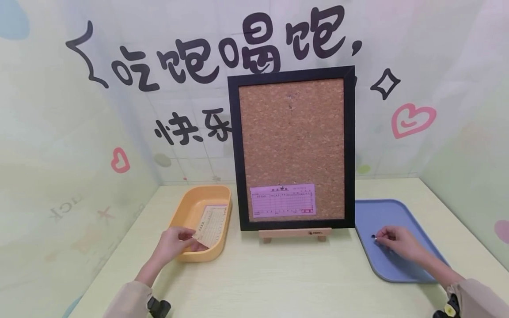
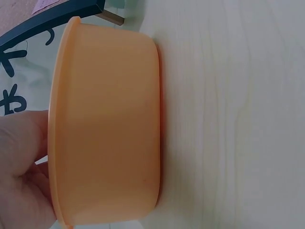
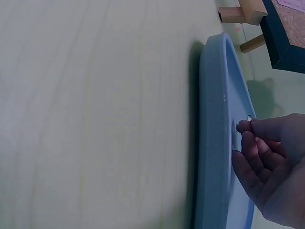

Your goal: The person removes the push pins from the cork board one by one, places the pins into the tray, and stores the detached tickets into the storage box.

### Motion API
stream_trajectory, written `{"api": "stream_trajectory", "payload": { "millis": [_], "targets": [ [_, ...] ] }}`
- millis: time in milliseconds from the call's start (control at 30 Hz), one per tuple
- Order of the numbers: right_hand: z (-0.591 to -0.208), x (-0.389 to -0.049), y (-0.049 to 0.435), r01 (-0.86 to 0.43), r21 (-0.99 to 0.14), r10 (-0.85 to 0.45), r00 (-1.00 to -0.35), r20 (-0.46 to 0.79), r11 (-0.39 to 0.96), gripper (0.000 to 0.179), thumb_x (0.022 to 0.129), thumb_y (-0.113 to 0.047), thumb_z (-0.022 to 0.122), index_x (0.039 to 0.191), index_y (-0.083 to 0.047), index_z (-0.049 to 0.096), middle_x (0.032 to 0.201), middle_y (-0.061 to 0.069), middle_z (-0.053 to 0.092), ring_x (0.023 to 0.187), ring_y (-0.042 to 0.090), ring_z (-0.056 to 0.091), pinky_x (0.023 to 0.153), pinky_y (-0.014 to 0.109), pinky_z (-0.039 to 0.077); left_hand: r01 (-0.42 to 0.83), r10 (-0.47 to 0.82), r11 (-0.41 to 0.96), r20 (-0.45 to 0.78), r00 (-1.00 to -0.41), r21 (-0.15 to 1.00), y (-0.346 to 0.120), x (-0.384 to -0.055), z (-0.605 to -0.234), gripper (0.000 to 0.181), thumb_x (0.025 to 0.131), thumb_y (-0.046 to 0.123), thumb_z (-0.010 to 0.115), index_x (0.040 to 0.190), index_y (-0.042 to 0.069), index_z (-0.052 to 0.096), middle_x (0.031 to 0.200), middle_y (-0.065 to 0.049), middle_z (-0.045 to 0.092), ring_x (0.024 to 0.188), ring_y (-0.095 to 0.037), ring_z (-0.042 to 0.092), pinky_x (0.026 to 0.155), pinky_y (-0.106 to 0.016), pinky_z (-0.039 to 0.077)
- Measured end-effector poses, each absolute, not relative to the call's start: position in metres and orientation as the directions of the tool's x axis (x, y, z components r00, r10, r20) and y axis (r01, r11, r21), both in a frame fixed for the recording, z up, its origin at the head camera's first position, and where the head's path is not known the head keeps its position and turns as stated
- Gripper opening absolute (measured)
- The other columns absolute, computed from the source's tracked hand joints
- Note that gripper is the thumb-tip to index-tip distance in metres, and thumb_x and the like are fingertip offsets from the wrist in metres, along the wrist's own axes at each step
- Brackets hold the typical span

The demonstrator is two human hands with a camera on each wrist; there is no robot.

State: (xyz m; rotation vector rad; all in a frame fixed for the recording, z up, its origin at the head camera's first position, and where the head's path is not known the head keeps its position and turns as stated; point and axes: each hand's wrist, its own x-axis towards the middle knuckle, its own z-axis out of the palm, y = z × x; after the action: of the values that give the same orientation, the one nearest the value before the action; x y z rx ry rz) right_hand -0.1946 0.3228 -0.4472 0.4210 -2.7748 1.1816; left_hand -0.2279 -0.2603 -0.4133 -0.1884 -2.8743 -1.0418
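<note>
In the head view, the left hand [image 1: 179,240] pinches a yellowish slip [image 1: 213,224] inside the orange bin [image 1: 217,252]; the right hand [image 1: 400,243] pinches a small shiny piece [image 1: 374,237] over the blue tray [image 1: 387,210]. A corkboard [image 1: 292,137] bearing a pink slip [image 1: 283,201] stands between them on the bench [image 1: 278,278]. From the left wrist, the bin's wall hides the grip. From the right wrist, the piece glints in the pinch.

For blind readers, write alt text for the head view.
Left hand pinches a paper slip in an orange bin; right hand pinches a small shiny item over a blue tray. Beyond, between them, a corkboard bears a purple form.
</note>
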Motion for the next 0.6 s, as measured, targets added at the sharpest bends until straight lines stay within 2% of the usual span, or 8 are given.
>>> {"api": "stream_trajectory", "payload": {
  "millis": [233, 400, 600],
  "targets": [
    [-0.4500, -0.1969, 0.3249, -0.329, -0.675, -0.263, -0.943, 0.203, 0.660, 0.005, 0.082, -0.001, 0.062, 0.079, 0.002, 0.062, 0.066, -0.003, 0.058, 0.056, -0.002, 0.045, 0.047, 0.018, 0.040, 0.162, 0.109, 0.773, 0.123, -0.986, 0.614, -0.2588, -0.2282, -0.4139, 0.022, 0.075, 0.002, 0.069, 0.095, -0.007, 0.066, 0.082, -0.011, 0.067, 0.074, -0.019, 0.061, 0.062, -0.025, 0.051],
    [-0.4510, -0.1983, 0.3244, -0.327, -0.647, -0.245, -0.945, 0.216, 0.689, 0.005, 0.080, -0.004, 0.065, 0.076, -0.001, 0.064, 0.069, -0.005, 0.061, 0.061, -0.004, 0.045, 0.052, 0.018, 0.041, 0.184, 0.135, 0.769, 0.125, -0.983, 0.612, -0.2594, -0.2286, -0.4147, 0.018, 0.076, 0.002, 0.068, 0.093, -0.005, 0.067, 0.085, -0.012, 0.067, 0.076, -0.019, 0.061, 0.060, -0.021, 0.049],
    [-0.4505, -0.1968, 0.3224, -0.299, -0.623, -0.225, -0.954, 0.196, 0.723, 0.004, 0.079, -0.005, 0.067, 0.076, -0.002, 0.066, 0.075, 0.002, 0.065, 0.065, -0.005, 0.047, 0.055, 0.019, 0.043, 0.187, 0.139, 0.765, 0.126, -0.982, 0.616, -0.2592, -0.2275, -0.4138, 0.017, 0.078, 0.004, 0.066, 0.093, -0.005, 0.068, 0.086, -0.013, 0.067, 0.077, -0.020, 0.061, 0.058, -0.020, 0.048]
  ]
}}
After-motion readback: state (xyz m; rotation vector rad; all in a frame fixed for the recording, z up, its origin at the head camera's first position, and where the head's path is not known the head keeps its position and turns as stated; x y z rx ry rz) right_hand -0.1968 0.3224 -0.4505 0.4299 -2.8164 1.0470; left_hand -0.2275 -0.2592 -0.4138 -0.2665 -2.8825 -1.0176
